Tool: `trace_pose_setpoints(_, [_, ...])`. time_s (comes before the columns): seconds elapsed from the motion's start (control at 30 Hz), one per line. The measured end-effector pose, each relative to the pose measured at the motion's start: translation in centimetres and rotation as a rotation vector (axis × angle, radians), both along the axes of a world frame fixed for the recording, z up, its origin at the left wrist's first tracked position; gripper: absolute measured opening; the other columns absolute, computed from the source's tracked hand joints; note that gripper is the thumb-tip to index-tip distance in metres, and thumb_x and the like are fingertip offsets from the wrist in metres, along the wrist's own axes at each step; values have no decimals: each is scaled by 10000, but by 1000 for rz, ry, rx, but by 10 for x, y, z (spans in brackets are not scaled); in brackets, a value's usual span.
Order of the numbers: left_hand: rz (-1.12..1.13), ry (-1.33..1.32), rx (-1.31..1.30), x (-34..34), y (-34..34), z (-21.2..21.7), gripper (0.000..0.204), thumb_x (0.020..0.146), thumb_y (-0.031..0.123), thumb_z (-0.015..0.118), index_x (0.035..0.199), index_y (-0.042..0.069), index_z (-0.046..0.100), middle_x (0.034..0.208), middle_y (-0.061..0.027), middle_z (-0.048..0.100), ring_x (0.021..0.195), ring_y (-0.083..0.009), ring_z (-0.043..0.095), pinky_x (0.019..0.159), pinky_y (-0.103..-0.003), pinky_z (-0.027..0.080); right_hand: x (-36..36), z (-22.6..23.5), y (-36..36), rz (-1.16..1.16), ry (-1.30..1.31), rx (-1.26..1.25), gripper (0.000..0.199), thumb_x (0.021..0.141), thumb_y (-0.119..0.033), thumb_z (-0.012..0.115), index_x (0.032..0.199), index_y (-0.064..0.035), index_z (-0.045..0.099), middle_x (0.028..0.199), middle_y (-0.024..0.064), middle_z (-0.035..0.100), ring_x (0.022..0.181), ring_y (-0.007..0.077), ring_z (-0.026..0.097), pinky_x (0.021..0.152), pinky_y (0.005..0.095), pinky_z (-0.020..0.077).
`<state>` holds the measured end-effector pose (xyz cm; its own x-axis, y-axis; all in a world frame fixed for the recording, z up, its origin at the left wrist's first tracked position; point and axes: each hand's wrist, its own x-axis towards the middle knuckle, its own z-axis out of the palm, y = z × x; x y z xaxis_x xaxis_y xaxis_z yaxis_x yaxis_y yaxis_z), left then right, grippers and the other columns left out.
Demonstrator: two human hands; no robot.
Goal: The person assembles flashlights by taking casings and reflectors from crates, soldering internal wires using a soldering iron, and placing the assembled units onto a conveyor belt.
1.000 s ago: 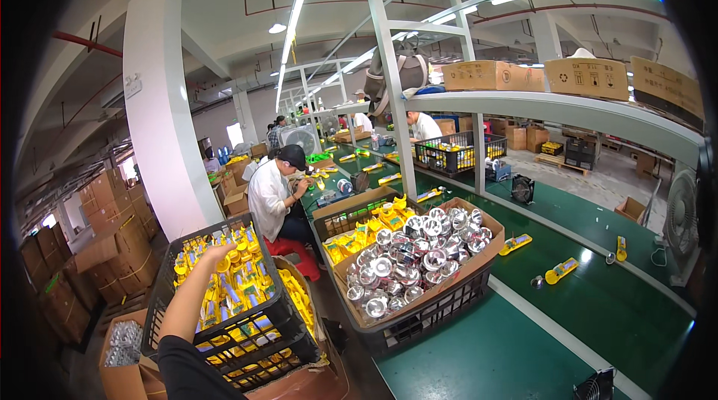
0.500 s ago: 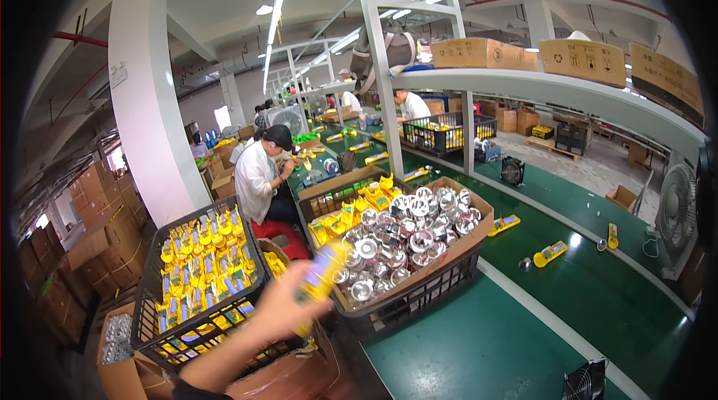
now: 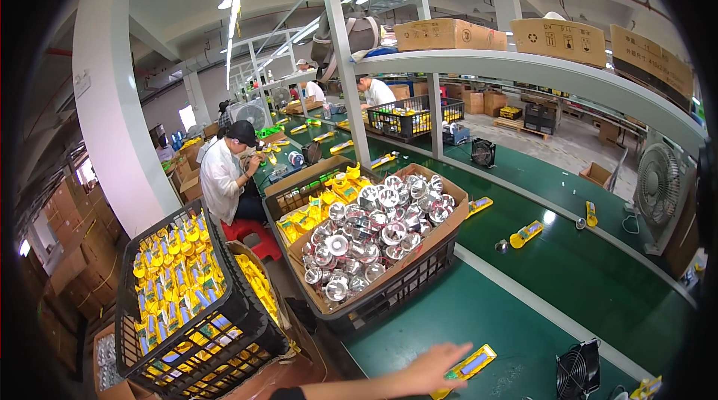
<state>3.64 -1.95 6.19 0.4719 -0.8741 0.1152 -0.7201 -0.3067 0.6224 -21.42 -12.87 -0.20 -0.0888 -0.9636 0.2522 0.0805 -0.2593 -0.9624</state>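
Observation:
My left hand [image 3: 430, 371] reaches in from the lower edge, slightly blurred. Its fingers stretch out over the near end of a yellow flashlight housing [image 3: 476, 362] with a violet-blue cylinder in it, which rests on the green worktable [image 3: 404, 333]. The fingers overlap the housing's end; whether they still touch it I cannot make out. My right hand is not in view. At left, a black crate [image 3: 247, 329] holds rows of similar yellow housings [image 3: 176, 273]. In the middle, shiny reflector cups [image 3: 374, 228] fill a cardboard box [image 3: 458, 224], beside more yellow pieces.
A dark green conveyor [image 3: 591, 280] carries a yellow housing [image 3: 526, 234] and a loose cup. A small black fan [image 3: 577, 371] stands at the near right, a larger grey fan [image 3: 658, 179] beyond. A co-worker [image 3: 224, 175] sits at left. Cartons [image 3: 449, 33] line the overhead shelf.
My left hand has moved right and down with the yellow housing, from above the crates to the green worktable. The housing now lies there. The view has shifted slightly right.

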Motion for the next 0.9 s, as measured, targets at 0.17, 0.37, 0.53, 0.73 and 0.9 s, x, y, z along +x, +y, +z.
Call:
trace_pose_setpoints(0.17, [721,-562,-351,132,63,84,452,716,241,651,1087,30,501,992,-155,522,933,-326,492,818,-382,404,5,-1,-2,-17,21,28,238,857,-151,529,920,63,446,619,112,496,492,146,461,429,249,394])
trace_pose_setpoints(0.37, [743,-524,-46,205,56,87,489,743,259,631,1129,29,441,1107,-183,450,982,-356,495,824,-425,429,23,0,3,138,-45,35,221,853,-144,529,925,51,452,623,114,516,502,148,477,446,249,401])
trace_pose_setpoints(0.53, [676,-507,-318,222,64,83,327,742,172,612,1004,17,490,995,-171,515,916,-323,526,783,-400,431,24,2,7,163,34,30,237,847,-152,538,920,59,459,626,126,536,506,150,492,446,260,412])
trace_pose_setpoints(0.73, [696,-588,-678,193,79,122,247,720,111,602,927,9,514,893,-156,546,855,-300,538,764,-351,422,25,4,4,81,25,107,251,840,-157,549,904,73,474,615,125,528,499,155,491,430,269,408])
trace_pose_setpoints(0.9, [492,-326,-684,112,62,97,214,728,96,609,922,54,527,850,-73,540,735,-173,496,677,-272,411,25,2,8,119,57,0,235,840,-154,543,874,70,479,616,116,517,504,154,480,435,261,398])
